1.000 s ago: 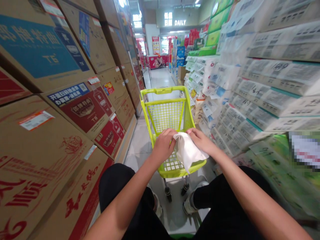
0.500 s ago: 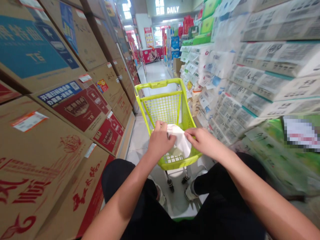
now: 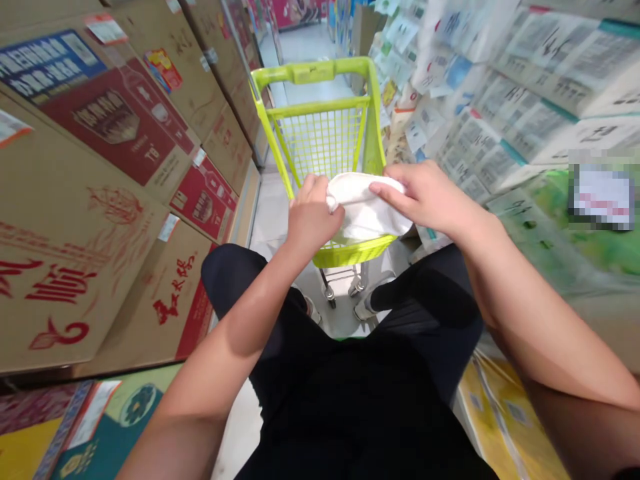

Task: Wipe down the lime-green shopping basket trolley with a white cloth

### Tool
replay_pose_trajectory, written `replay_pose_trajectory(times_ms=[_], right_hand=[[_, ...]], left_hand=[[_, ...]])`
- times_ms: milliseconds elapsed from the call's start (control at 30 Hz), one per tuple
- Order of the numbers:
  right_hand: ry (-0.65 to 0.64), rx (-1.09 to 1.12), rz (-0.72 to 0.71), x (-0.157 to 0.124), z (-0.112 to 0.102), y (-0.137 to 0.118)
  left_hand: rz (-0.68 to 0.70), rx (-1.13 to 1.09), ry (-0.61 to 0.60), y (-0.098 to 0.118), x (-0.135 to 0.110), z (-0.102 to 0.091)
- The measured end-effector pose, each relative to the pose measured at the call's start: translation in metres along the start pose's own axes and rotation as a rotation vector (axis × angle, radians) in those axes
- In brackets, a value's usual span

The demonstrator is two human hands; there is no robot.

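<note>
Between my hands hangs a white cloth, its upper edge stretched from one hand to the other. My left hand is closed on its left end, fingers curled over the edge. My right hand pinches the right side, with the thumb lying on the near face. Behind and below the cloth stands a yellow-green shopping cart with a lattice basket. The cloth covers part of the basket, so I cannot see what lies inside it there.
Stacked cardboard boxes line the left side. Tall stacks of plastic-wrapped packs rise on the right, with green packs lower down. My legs straddle the front of the cart, and the tiled aisle runs on beyond it.
My view has tilted down, so the shelves and cart sit higher in the picture. Both hands have drawn the cloth wider, and more of it shows between them.
</note>
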State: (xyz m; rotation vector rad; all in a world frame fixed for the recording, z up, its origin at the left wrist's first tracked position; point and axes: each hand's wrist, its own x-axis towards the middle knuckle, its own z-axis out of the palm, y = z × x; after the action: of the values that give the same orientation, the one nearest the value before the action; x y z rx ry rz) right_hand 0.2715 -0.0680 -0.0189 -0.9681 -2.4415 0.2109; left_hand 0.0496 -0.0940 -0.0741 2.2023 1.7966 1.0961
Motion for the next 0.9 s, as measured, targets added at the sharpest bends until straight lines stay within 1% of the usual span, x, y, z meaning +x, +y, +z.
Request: replay_pose_trajectory(times_ms=[67,133,167,200,267,300,333,367,400,433,467,500,533,567,633,667,700,767,800,833,900], right_hand=[[-0.029,0.028,0.014,-0.006,-0.005,0.003],[-0.091,0.059,0.057,-0.015,-0.014,0.004],[-0.161,0.084,0.08,-0.02,-0.018,0.003],[-0.266,0.12,0.098,-0.027,-0.022,0.002],[-0.544,0.22,0.107,-0.041,-0.023,-0.003],[-0.652,0.267,0.1,-0.048,-0.02,-0.007],[-0.692,0.295,0.091,-0.055,-0.015,-0.012],[-0.652,0.296,0.085,-0.06,-0.006,-0.018],[-0.542,0.271,0.083,-0.063,0.005,-0.024],[-0.393,0.226,0.082,-0.065,0.018,-0.031],[-0.245,0.172,0.077,-0.065,0.033,-0.037],[-0.131,0.119,0.065,-0.063,0.048,-0.042],[-0.063,0.074,0.051,-0.06,0.064,-0.046],[-0.036,0.033,0.041,-0.055,0.079,-0.05],[-0.062,-0.053,0.09,-0.043,0.106,-0.054],[-0.095,-0.103,0.158,-0.037,0.117,-0.055],[-0.129,-0.155,0.243,-0.03,0.126,-0.056],[-0.179,-0.247,0.399,-0.015,0.139,-0.054],[-0.189,-0.28,0.448,-0.008,0.143,-0.053],[-0.185,-0.304,0.476,0.0,0.146,-0.051],[-0.158,-0.332,0.502,0.015,0.15,-0.045]], left_hand=[[0.054,-0.034,-0.083,-0.003,-0.004,-0.009],[0.128,-0.072,-0.212,-0.006,-0.013,-0.023],[0.165,-0.078,-0.284,-0.007,-0.02,-0.03],[0.199,-0.07,-0.356,-0.006,-0.03,-0.036],[0.256,0.001,-0.476,-0.003,-0.054,-0.046],[0.27,0.051,-0.517,0.0,-0.068,-0.05],[0.295,0.089,-0.572,0.003,-0.08,-0.052],[0.31,0.114,-0.592,0.006,-0.09,-0.052],[0.31,0.134,-0.587,0.009,-0.097,-0.05],[0.297,0.146,-0.554,0.011,-0.101,-0.047],[0.268,0.153,-0.494,0.011,-0.1,-0.041],[0.223,0.152,-0.413,0.008,-0.096,-0.034],[0.163,0.142,-0.315,0.004,-0.087,-0.026],[0.091,0.122,-0.223,-0.003,-0.074,-0.016],[-0.108,0.04,0.01,-0.021,-0.04,0.005],[-0.221,-0.011,0.111,-0.032,-0.021,0.016],[-0.338,-0.062,0.17,-0.044,-0.003,0.026],[-0.515,-0.166,0.135,-0.065,0.03,0.044],[-0.543,-0.2,0.126,-0.074,0.043,0.052],[-0.535,-0.219,0.138,-0.083,0.053,0.058],[-0.448,-0.233,0.16,-0.099,0.067,0.066]])
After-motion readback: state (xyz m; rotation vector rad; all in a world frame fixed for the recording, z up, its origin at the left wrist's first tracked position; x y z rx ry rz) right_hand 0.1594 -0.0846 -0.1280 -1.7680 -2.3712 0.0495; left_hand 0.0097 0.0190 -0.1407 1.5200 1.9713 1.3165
